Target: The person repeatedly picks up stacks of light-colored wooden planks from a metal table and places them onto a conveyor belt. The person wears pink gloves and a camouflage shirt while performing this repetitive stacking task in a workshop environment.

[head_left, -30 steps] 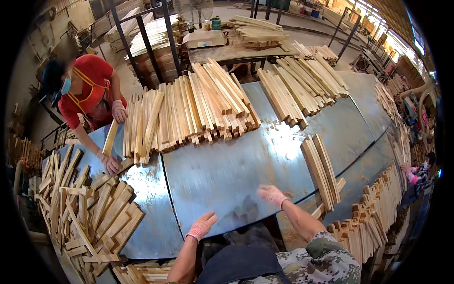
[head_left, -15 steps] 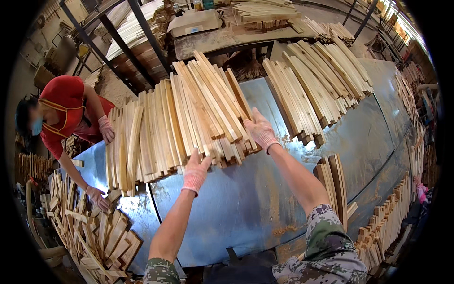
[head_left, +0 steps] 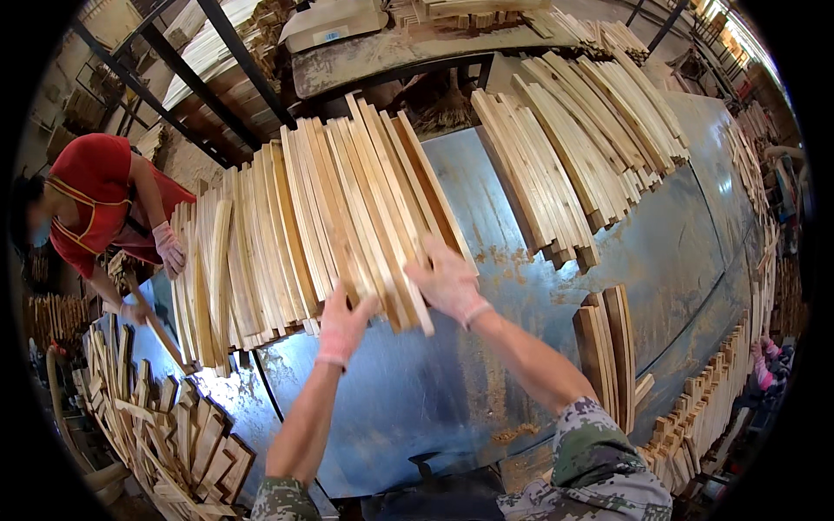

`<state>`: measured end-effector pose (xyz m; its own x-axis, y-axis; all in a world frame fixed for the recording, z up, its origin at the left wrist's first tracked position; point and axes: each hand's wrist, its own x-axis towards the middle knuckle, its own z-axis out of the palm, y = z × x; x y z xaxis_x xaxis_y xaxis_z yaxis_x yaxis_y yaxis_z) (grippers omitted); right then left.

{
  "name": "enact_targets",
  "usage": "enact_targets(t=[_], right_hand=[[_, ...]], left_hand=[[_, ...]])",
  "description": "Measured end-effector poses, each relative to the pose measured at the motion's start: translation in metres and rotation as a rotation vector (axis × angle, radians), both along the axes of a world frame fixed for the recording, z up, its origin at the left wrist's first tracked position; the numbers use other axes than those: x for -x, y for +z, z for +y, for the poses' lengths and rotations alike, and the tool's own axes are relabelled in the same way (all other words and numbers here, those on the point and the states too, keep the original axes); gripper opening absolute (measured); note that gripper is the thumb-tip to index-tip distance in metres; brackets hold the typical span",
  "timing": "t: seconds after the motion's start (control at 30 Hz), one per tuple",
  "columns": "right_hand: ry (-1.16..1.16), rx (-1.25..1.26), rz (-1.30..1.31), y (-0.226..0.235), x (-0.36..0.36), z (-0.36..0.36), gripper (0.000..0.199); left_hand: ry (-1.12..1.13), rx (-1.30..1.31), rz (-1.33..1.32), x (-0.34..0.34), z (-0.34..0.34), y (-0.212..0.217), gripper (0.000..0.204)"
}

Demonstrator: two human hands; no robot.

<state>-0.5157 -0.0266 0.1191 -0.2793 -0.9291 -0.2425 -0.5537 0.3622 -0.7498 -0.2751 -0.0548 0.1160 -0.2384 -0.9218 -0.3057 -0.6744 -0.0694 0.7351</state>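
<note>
You had both arms stretched forward: your left hand point(head_left: 345, 323) and right hand point(head_left: 447, 280) lay on the slats point(head_left: 347, 217) on the metal table point(head_left: 486, 365), fingers curled, gripping their near ends.

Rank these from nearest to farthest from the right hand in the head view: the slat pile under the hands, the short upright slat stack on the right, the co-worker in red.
1. Slat pile: under the right hand, touching.
2. Upright slat stack: lower right, apart.
3. Co-worker in red: far left.
</note>
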Motion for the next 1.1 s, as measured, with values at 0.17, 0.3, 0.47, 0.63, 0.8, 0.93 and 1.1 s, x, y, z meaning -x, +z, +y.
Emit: enact_targets(t=[0.17, 0.3, 0.47, 0.63, 0.8, 0.93, 1.1], right_hand=[[0.016, -0.208, -0.201, -0.001, -0.017, 0.124, 0.092], [0.078, -0.445, -0.193, 0.007, -0.025, 0.148, 0.103], [-0.199, -0.18, -0.463, -0.044, -0.059, 0.154, 0.108], [-0.243, -0.048, -0.818, -0.016, -0.079, 0.186, 0.083], [-0.104, -0.073, -0.875, 0.017, -0.114, 0.228, 0.084], [0.116, -0.032, -0.776, 0.03, -0.17, 0.257, 0.086], [0.426, -0.113, -0.881, 0.07, -0.277, 0.283, 0.094]], left_hand=[[0.235, -0.283, 0.304, -0.06, 0.13, -0.022, 0.058], [0.476, -0.436, 0.425, -0.064, 0.165, -0.031, 0.061], [0.499, -0.595, 0.635, -0.025, 0.139, -0.02, 0.063], [0.357, -0.571, 0.724, -0.038, 0.18, 0.003, 0.058], [0.606, -0.397, 0.654, -0.074, 0.268, 0.018, 0.09], [0.793, -0.37, 0.653, -0.134, 0.327, 0.068, 0.093], [1.08, -0.089, 0.735, -0.207, 0.418, 0.078, 0.091]])
